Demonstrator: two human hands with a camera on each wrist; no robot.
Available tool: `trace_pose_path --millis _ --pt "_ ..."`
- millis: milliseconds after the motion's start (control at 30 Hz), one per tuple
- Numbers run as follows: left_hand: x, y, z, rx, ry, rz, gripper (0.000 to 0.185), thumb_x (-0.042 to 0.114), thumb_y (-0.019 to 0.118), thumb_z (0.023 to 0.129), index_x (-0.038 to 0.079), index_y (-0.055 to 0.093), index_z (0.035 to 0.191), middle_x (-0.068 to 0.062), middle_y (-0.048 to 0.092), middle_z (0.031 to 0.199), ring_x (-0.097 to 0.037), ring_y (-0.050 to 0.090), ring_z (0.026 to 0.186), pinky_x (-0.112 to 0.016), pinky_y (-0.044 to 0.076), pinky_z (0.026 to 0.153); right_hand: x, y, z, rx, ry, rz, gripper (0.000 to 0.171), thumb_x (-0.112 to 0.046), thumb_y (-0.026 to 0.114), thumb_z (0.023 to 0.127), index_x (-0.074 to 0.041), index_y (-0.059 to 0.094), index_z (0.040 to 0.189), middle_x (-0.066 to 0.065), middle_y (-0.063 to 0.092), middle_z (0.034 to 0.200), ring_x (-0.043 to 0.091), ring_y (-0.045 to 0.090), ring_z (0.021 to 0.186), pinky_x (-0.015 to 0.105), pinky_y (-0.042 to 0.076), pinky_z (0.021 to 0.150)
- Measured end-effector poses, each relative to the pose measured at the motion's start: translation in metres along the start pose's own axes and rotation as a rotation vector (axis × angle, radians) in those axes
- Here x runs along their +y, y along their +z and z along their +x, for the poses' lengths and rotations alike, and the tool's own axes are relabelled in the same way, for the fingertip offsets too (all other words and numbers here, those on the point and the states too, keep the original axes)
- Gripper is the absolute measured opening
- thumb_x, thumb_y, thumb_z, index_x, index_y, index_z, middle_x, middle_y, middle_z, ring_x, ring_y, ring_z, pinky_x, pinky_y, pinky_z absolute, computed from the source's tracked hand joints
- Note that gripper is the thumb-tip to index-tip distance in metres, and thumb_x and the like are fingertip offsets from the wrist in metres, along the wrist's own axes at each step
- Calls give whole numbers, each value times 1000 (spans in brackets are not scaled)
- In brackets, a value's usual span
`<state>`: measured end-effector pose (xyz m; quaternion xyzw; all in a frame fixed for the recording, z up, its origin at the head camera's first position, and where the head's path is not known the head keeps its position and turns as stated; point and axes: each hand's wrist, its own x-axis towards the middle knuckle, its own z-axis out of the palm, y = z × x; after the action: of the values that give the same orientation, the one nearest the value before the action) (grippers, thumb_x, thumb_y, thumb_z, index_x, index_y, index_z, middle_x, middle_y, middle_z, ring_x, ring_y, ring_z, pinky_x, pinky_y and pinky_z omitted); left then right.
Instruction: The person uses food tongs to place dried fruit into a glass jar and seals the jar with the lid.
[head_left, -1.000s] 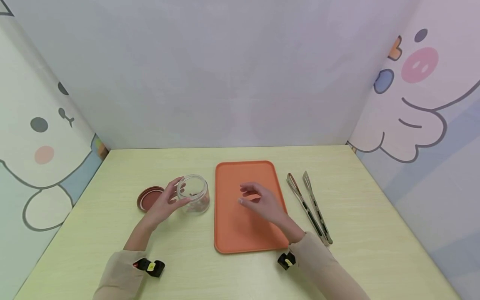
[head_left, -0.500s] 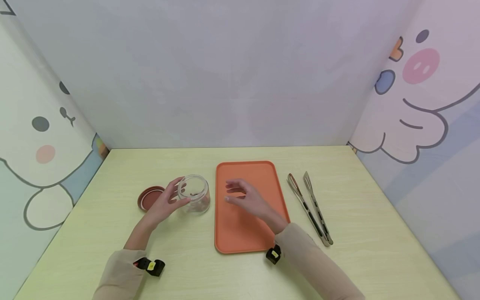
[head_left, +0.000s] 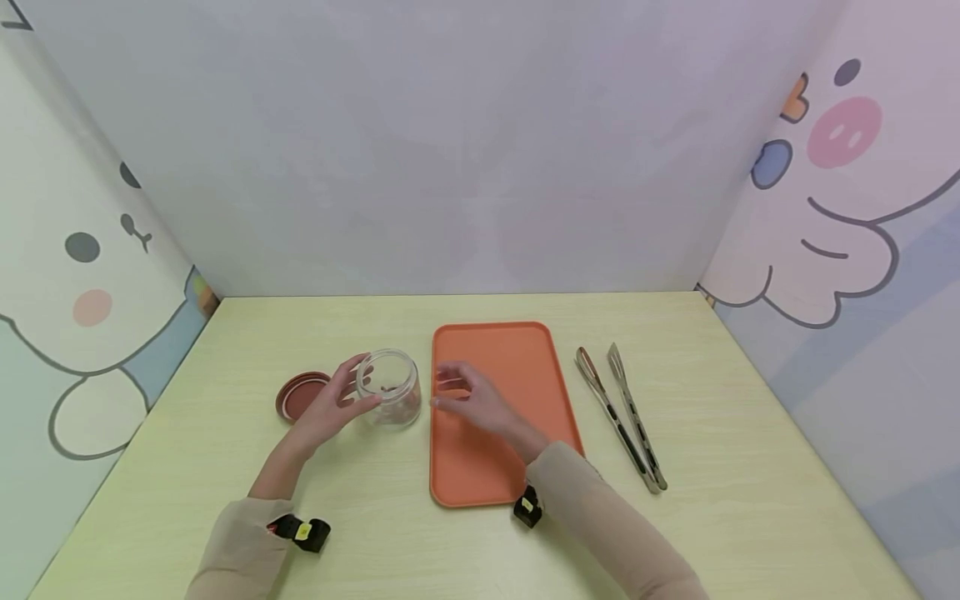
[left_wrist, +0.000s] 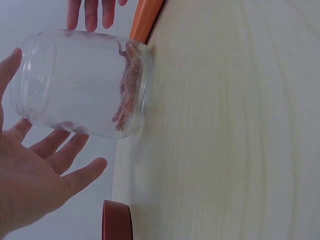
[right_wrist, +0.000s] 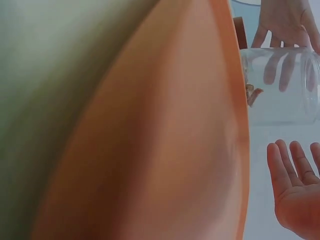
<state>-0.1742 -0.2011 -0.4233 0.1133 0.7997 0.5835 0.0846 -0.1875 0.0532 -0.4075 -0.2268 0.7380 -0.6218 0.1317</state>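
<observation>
A clear glass jar [head_left: 387, 398] stands open on the table with a few brown bits at its bottom [left_wrist: 127, 85]. My left hand [head_left: 352, 388] cups its left side with straight, spread fingers [left_wrist: 60, 155]; only the thumb looks close to the glass. My right hand [head_left: 456, 392] hovers flat and open over the left edge of the orange tray [head_left: 517, 358], its fingertips pointing at the jar's right side and a short gap away. In the right wrist view the jar [right_wrist: 280, 87] sits between the open right palm [right_wrist: 295, 190] and the left fingers behind the glass.
A dark red lid [head_left: 300, 394] lies flat left of the jar. Metal tongs [head_left: 618, 412] lie right of the tray. Cartoon-printed walls close in the pale wooden table [head_left: 375, 517] on three sides.
My right hand has slid left across the tray, from its middle to its left edge near the jar. The left hand and the jar have stayed put.
</observation>
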Motion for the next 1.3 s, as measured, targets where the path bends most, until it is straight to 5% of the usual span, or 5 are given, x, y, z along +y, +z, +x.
trace_pose_path --millis 300,633,1033,1300 --pt "0 0 0 -1 14 -12 68 24 60 85 17 20 139 -19 25 138 -36 22 125 -52 26 95 11 8 12 -9 -18 -22 49 -4 64 80 2 42 124 21 48 116 33 48 105 35 43 84" --pt "1 1 0 0 1 0 70 26 60 85 19 18 140 -19 24 139 -37 21 126 -51 26 95 31 19 29 31 42 -126 50 -25 69 77 -17 48 122 -4 52 109 15 52 99 27 44 81" --pt "0 0 1 -3 7 17 70 26 60 84 16 18 140 -19 23 138 -38 20 125 -52 25 95 7 23 20 46 -3 -87 45 -9 67 79 -3 48 120 10 53 110 34 50 100 34 44 82" --pt "-4 -4 -2 31 -4 16 70 28 56 87 14 14 141 -22 23 138 -38 21 125 -52 27 94 25 25 27 58 14 -113 48 -18 68 78 -11 48 121 3 53 109 24 52 99 30 44 81"
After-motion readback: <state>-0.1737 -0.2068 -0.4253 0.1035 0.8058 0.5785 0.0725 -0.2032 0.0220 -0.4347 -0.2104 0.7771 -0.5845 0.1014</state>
